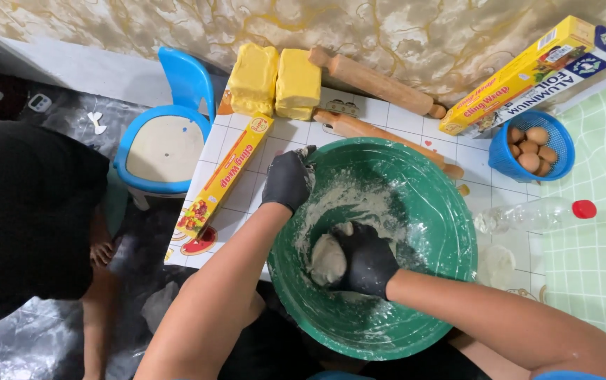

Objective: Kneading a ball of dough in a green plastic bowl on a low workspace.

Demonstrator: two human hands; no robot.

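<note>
A large green bowl (443, 232) sits on a small white table, its inside dusted with flour. My left hand (287, 179), in a black glove, grips the bowl's rim at the upper left. My right hand (366, 264), also gloved in black, is inside the bowl and closed around a pale lump of dough (327, 259) near the bottom.
Behind the bowl lie two wooden rolling pins (377, 83), two yellow blocks of butter (275, 81), a long yellow wrap box (224, 176), a foil box (535, 70), a blue basket of eggs (531, 148) and a plastic bottle (535, 214). A blue chair (169, 112) and a person in black (21, 218) are at left.
</note>
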